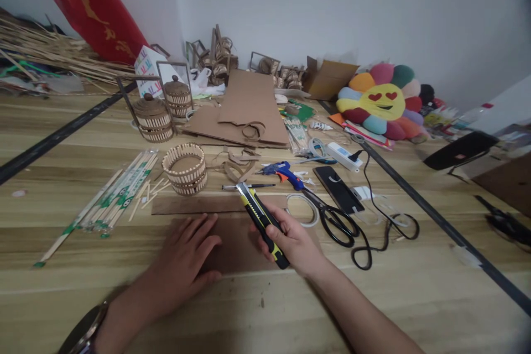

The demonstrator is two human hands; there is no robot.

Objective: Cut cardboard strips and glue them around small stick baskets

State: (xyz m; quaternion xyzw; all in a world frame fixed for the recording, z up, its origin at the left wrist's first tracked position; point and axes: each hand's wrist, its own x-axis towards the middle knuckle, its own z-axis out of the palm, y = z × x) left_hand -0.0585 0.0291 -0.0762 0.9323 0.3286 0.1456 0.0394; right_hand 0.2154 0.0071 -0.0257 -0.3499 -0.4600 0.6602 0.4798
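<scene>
Left hand [186, 254]: we see it flat on the cardboard [238, 243], fingers spread, gripping nothing, tips by the strip [240, 204].
Right hand [292, 240]: we have it wrapped round the cutter [260, 218], metal tip pointing away.
Cardboard: on the counter [232, 321], below the cutter.
Basket [185, 182]: beyond the strip, sticks [122, 193] left.
Glue gun [282, 170]: right of basket, near scissors [336, 218].

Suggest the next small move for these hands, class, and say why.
Perhaps lower the knife toward the cardboard: the right hand grips it over the sheet, metal tip pointing away from the person, while the left hand lies spread at the sheet's left end.
</scene>
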